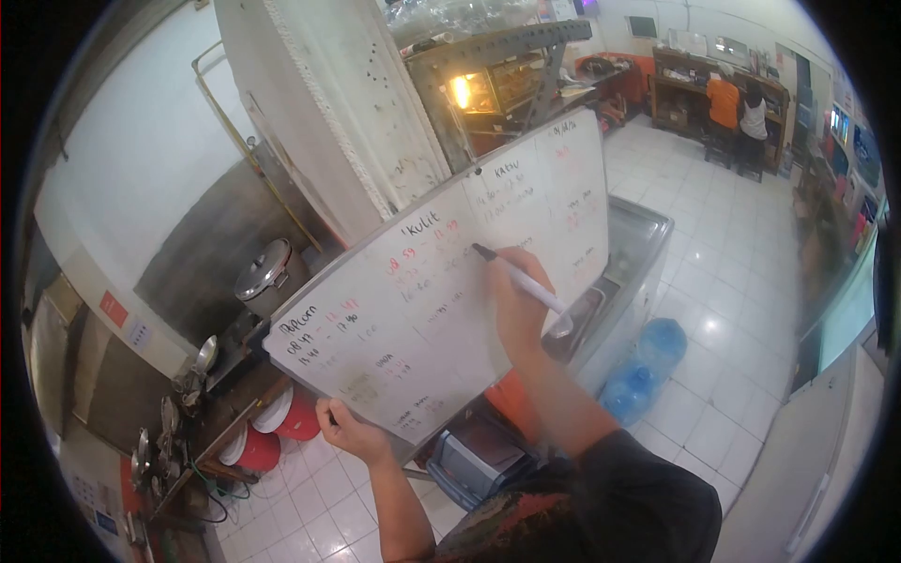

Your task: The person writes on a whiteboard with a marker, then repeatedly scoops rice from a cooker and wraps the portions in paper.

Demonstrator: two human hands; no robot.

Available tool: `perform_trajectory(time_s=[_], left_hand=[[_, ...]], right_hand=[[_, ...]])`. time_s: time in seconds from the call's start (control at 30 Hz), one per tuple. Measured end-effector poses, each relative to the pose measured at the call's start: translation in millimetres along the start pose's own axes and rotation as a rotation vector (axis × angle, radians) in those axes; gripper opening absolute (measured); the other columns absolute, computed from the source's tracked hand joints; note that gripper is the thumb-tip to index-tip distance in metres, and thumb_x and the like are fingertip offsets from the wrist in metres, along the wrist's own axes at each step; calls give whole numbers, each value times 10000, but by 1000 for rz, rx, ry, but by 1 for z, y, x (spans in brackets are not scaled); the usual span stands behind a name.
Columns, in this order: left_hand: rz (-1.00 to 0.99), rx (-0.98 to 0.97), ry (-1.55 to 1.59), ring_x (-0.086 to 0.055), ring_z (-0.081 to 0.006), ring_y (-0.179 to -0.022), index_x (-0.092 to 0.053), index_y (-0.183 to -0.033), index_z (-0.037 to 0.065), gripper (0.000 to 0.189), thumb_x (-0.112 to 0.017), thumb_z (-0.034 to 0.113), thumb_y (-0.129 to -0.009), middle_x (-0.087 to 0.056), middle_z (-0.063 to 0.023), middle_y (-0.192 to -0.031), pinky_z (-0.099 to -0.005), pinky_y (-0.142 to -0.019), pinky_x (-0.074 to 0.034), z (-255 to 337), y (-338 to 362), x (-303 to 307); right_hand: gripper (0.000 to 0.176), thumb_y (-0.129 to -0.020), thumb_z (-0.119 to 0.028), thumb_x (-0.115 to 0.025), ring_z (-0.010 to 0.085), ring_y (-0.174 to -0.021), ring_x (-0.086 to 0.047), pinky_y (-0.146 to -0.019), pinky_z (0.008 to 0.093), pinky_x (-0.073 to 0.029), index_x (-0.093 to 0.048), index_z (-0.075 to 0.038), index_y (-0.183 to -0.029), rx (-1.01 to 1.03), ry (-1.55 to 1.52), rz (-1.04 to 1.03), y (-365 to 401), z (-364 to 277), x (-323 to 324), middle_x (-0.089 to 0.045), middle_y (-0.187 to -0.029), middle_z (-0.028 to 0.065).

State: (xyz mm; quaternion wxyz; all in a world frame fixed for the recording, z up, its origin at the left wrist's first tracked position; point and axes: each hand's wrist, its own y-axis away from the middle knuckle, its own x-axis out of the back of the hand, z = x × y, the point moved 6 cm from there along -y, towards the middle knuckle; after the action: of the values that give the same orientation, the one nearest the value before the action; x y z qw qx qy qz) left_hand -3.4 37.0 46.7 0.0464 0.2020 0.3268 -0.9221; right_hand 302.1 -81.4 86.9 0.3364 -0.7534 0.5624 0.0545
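A whiteboard [450, 347] stands tilted before me, with black and red handwriting in columns; "Kulit" and "Popcorn" are among the headings. My right hand [521, 305] is closed around a white marker [533, 283]. Its black tip is at the board's surface, beside the figures under "Kulit". At the board's lower left edge is my left hand [349, 432], fingers curled and gripping that edge. Part of the right column is hidden behind my right hand and the marker.
Blue water jugs [648, 361] stand on the tiled floor at right, near a glass-topped case [648, 235]. Red buckets [286, 413] sit low at left, below a large lidded pot [267, 277]. Two people [737, 117] are at the far shelves. A grey-blue bin [479, 460] is below the board.
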Motion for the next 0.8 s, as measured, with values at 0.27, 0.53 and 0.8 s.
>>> perform_trajectory(time_s=[0.27, 0.53, 0.8], left_hand=[[130, 174, -22, -439, -97, -787, -510, -929, 30, 157, -498, 162, -1015, -460, 14, -848, -259, -753, -389, 0, 10, 7], [-187, -40, -358, -375, -177, -634, -370, -630, 40, 342, -528, 91, -929, -411, -64, -662, -335, -643, -334, -38, 120, 75], [-930, 739, -255, -467, -129, -598, -633, -776, 0, 240, -551, 116, -969, -578, -40, -699, -298, -615, -421, -90, 265, 10]], right_hand=[[185, -871, -11, -680, 100, -853, -584, -762, 241, -468, -637, -16, -1051, 16, -114, 227, 9, -6, 63, -632, -930, 39], [129, -880, -30, -676, 94, -857, -566, -766, 240, -458, -640, -35, -1004, -112, 297, 337, 31, 6, 200, -597, -915, 14], [159, -883, -43, -676, 105, -858, -583, -757, 244, -458, -630, -37, -1035, -35, 295, 380, 6, -34, 246, -613, -929, 23]])
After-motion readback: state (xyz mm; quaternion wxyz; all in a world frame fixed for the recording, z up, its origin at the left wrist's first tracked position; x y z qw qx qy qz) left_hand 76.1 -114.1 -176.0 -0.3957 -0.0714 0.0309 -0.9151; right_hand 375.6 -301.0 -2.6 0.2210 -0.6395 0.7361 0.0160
